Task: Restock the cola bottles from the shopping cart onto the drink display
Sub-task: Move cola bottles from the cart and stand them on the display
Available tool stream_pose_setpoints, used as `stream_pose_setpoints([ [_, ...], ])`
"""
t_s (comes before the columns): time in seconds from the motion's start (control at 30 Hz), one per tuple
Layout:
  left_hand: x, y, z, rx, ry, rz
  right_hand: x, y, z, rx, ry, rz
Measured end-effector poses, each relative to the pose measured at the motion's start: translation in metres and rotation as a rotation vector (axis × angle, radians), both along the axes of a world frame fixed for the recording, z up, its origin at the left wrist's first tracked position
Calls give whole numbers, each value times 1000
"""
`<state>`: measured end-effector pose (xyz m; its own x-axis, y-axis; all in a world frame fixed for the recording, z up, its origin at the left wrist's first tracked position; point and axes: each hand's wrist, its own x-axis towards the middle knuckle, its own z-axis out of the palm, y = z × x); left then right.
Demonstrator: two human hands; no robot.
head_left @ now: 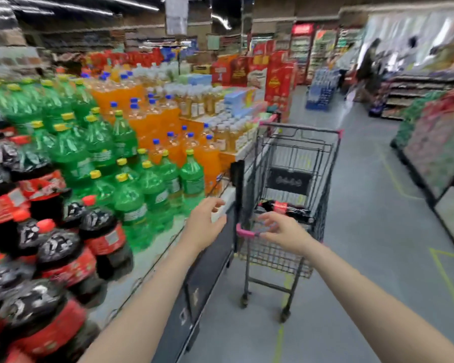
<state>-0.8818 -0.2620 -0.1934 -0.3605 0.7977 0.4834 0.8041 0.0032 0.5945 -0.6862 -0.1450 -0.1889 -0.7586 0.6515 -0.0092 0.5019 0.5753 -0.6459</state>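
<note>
A dark wire shopping cart (323, 163) with a pink handle stands in the aisle beside the drink display (147, 260). One cola bottle (286, 208) with a red label lies on its side inside the basket. Stacked cola bottles (60, 258) with red caps fill the display's near left end. My left hand (206, 224) hovers with fingers spread over the display's edge, left of the cart handle, holding nothing. My right hand (282, 231) reaches over the handle, fingers apart, just short of the lying bottle.
Green soda bottles (131, 184), orange soda (163, 119) and pale juice bottles continue along the display beyond the cola. Red boxed goods stand further back. A slanted produce stand (435, 148) borders the aisle on the right. A person stands far down the grey-floored aisle.
</note>
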Motion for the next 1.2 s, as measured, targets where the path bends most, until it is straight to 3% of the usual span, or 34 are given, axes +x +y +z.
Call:
stream_pose_setpoints([
  [0.27,91,145,-1,-3,-105,-81,105,127,10,-43,-15,-79],
  [0.53,128,250,-24,-115,-163,-125,167,230,-9,-90,-36,-201],
  [0.83,97,368,-52,-175,-188,-172,144,326,-42,-150,-30,-271],
  [1.2,8,505,-88,-316,-258,-167,55,456,-68,-283,-47,-314],
])
